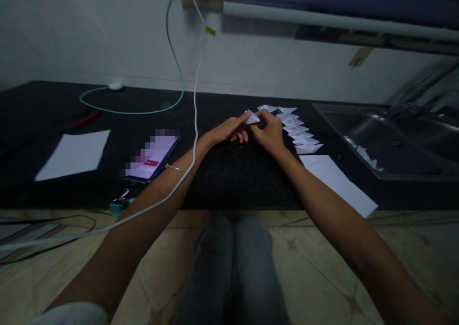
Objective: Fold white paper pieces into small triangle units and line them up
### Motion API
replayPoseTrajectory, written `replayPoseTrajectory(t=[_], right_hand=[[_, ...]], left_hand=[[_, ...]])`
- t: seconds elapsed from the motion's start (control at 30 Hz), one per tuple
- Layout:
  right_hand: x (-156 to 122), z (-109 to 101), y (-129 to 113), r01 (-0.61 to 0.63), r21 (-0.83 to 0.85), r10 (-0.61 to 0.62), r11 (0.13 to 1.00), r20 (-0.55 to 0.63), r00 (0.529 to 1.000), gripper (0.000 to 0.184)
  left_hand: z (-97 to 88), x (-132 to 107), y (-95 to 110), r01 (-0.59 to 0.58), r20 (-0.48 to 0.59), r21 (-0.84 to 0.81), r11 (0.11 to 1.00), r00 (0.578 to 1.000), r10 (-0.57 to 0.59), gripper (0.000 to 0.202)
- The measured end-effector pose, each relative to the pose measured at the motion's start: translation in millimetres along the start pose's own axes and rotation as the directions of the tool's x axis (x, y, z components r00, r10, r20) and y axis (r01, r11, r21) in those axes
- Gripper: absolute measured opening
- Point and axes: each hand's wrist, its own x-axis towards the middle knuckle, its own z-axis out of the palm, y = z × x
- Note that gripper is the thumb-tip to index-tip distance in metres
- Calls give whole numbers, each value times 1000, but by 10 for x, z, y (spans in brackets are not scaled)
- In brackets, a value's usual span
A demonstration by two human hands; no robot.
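Note:
A small folded white paper piece (253,118) is held between both hands above the black countertop. My left hand (232,129) pinches its left side with thumb and forefinger, the other fingers curled beneath. On its right side, my right hand (268,130) grips it with bent fingers. Just beyond the right hand stands a line of several folded paper boats (296,129), close against one another. A white paper sheet (333,179) lies by my right forearm and reaches over the counter's front edge.
Left of my arm lie a phone (154,157) and another white sheet (75,154). A white cable (195,124) hangs across my left forearm. A blue-green cable (132,112) loops behind. The sink (387,172) is set into the counter (247,181) at right.

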Motion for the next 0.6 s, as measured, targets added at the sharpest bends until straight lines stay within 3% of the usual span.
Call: replayPoseTrajectory(t=[0.13, 0.33, 0.47, 0.6], right_hand=[[-12, 4, -35, 20, -29, -18, 999, 60, 998, 5], [-6, -1, -56, 13, 32, -19, 999, 199, 980, 15], [-5, 2, -68, -6, 46, -4, 999, 199, 980, 16], [27, -26, -48, -118, 274, 29, 954, 308, 951, 22]], left_hand=[[34, -43, 32, -40, 4, 59, 997, 999, 40, 67], [-4, -72, 1, -33, 99, -35, 999, 994, 36, 60], [-49, -55, -30, -38, 155, -68, 997, 987, 48, 51], [-94, -48, -41, -8, 182, -133, 991, 983, 33, 50]])
